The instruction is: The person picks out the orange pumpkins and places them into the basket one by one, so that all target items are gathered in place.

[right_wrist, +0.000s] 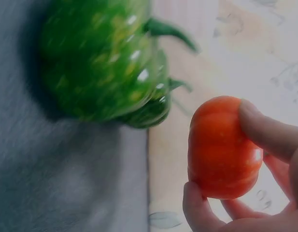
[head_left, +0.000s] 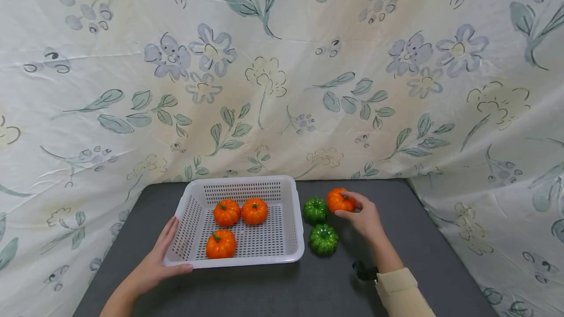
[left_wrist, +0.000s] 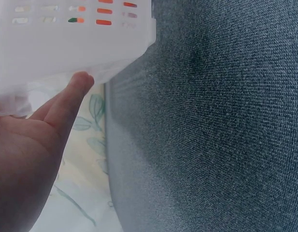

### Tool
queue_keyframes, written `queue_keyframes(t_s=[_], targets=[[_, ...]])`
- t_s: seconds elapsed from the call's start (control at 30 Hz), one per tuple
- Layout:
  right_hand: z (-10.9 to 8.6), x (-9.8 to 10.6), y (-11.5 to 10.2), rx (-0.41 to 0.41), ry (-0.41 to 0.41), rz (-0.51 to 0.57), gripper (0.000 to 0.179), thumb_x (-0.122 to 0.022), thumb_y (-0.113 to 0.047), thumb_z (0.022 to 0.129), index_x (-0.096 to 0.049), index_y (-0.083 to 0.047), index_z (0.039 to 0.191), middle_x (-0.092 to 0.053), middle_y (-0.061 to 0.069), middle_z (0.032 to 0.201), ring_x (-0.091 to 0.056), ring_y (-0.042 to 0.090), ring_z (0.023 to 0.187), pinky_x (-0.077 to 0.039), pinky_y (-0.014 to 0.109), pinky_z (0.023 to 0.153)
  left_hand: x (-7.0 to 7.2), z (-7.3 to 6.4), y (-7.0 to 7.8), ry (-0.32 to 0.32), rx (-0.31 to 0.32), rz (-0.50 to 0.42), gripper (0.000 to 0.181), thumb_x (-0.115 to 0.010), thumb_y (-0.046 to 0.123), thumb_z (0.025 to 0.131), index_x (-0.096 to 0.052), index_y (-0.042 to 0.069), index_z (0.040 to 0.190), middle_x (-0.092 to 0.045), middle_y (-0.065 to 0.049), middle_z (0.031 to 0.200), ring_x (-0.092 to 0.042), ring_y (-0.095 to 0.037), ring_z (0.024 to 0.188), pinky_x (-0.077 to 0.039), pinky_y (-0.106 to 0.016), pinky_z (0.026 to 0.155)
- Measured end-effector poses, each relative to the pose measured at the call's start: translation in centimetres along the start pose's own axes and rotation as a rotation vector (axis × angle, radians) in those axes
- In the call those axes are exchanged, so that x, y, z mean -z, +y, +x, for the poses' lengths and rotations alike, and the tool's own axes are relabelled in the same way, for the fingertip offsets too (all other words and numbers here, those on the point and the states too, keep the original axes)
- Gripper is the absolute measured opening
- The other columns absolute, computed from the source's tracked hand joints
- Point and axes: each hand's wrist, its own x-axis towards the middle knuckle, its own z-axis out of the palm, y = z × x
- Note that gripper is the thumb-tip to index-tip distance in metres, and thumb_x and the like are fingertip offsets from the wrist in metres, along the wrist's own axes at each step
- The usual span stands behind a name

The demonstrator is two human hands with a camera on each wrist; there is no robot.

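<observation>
My right hand (head_left: 363, 214) holds a small orange pumpkin (head_left: 338, 201) between thumb and fingers. In the right wrist view this orange pumpkin (right_wrist: 223, 150) shows clear of the tabletop. Close by on its left are two glossy green pumpkins, a rear one (head_left: 315, 210) and a nearer one (head_left: 323, 240). My left hand (head_left: 154, 263) rests against the front left corner of a white perforated basket (head_left: 246, 261), fingers along the left side and thumb along the front. From the left wrist, straight fingers (left_wrist: 66, 104) touch the outside of the basket wall (left_wrist: 57, 53).
Inside the basket lie three orange pumpkins: one at back left (head_left: 226, 213), one at back middle (head_left: 254, 211) and one at front left (head_left: 221, 244). Everything stands on a dark grey table (head_left: 246, 297). Floral cloth (head_left: 282, 160) hangs behind and along the sides.
</observation>
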Motion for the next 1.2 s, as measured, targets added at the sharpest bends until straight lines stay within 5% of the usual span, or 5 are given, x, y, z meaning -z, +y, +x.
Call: queue_keyframes(t_s=[0.43,1.2], targets=[[-2.4,-2.5,-4.8,0.131,-0.05,-0.014,0.058,-0.083,-0.033,0.083,-0.064,-0.022,0.137,-0.044,0.014,0.154,-0.049,0.04,0.132,-0.044,0.058,0.103,0.1,0.0,-0.5,0.003,-0.008,0.004,0.123,-0.085,0.024,0.078,0.003,0.019,0.163,0.016,-0.013,0.168,-0.005,-0.051,0.143,-0.014,-0.08,0.104],[-4.8,-8.8,-10.3,0.178,-0.223,0.104,0.045,-0.085,-0.023,0.08,-0.073,-0.025,0.123,-0.044,0.014,0.153,-0.048,0.04,0.132,-0.052,0.055,0.095,0.0,0.2,-0.4,0.004,-0.033,-0.008,0.122,-0.085,0.021,0.076,0.001,0.018,0.164,0.014,-0.014,0.168,-0.006,-0.052,0.144,-0.017,-0.08,0.104]])
